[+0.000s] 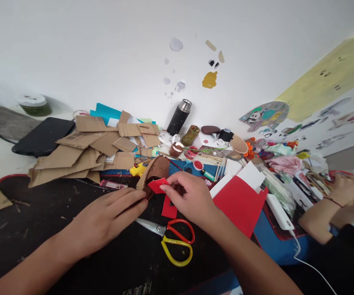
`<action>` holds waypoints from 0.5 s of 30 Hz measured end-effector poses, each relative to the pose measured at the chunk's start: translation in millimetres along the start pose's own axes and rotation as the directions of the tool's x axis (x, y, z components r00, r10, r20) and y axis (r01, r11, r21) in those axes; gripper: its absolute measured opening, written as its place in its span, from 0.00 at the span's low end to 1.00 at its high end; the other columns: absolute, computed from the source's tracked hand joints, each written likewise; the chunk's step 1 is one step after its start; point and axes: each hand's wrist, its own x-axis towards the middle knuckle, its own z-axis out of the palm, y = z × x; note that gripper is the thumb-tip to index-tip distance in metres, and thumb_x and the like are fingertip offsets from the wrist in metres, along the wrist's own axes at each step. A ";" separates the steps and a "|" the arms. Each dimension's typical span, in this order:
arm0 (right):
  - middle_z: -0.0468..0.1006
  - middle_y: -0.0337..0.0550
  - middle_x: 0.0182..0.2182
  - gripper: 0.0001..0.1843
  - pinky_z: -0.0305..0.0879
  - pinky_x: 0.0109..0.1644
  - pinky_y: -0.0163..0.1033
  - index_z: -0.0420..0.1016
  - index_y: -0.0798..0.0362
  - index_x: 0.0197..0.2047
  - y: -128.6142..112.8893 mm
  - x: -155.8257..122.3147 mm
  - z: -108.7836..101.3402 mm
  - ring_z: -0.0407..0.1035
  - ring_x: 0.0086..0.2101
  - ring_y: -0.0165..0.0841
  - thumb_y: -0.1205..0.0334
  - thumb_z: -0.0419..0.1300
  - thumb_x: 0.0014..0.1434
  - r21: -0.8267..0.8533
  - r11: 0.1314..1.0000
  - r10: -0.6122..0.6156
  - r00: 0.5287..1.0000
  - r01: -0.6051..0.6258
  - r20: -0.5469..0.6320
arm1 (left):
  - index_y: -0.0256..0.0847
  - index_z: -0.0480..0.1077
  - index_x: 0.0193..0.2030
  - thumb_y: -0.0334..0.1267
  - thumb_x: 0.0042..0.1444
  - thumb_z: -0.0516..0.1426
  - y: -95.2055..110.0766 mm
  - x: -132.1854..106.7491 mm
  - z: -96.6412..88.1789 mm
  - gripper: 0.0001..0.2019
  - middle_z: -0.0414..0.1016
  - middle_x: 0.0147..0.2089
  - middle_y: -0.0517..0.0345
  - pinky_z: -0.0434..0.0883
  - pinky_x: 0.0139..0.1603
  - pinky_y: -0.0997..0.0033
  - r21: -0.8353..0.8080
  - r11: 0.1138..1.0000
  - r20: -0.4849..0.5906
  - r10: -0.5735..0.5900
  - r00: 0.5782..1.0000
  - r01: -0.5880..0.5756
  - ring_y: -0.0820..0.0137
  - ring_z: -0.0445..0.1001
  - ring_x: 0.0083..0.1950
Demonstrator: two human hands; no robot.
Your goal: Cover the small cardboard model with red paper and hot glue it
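My left hand [109, 215] grips the near edge of a brown cardboard piece [156, 170] that curves like a tube or small house shape. Between thumb and fingers of my right hand [190, 194] is a small red paper piece [157, 185], held up against the brown piece's open end. A second red paper scrap [168, 207] lies on the dark mat just below. Scissors [164, 235] with one red and one yellow handle rest on the mat in front of my hands. Part of the brown piece is hidden behind my fingers.
Torn cardboard [69, 151] is heaped at the left beside a black case [43, 136]. A black thermos [179, 116] leans by the wall. Red paper sheets [241, 203] and a white glue gun [279, 212] lie right. Another person's hand [346, 188] works at the far right.
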 end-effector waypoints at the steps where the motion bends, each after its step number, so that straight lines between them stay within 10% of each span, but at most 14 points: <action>1: 0.85 0.39 0.33 0.08 0.66 0.38 0.39 0.81 0.47 0.39 0.4 0.5 0.8 0.74 0.31 0.34 0.58 0.71 0.73 -0.004 1.000 0.005 1.000 -0.005 -0.002 | 0.42 0.76 0.74 0.19 0.75 0.51 0.1 -0.5 0.3 0.28 0.85 0.68 0.45 0.80 0.73 0.56 0.002 1.000 -0.001 -0.006 1.000 0.006 0.58 0.82 0.69; 15: 0.83 0.38 0.29 0.14 0.65 0.36 0.39 0.81 0.46 0.39 4.8 3.5 11.8 0.72 0.28 0.33 0.49 0.69 0.76 0.010 0.999 0.048 0.999 -0.048 0.001 | 0.46 0.76 0.76 0.23 0.74 0.53 1.3 -5.9 2.9 0.29 0.85 0.69 0.46 0.80 0.74 0.54 -0.044 0.999 0.000 -0.026 1.000 0.026 0.56 0.83 0.69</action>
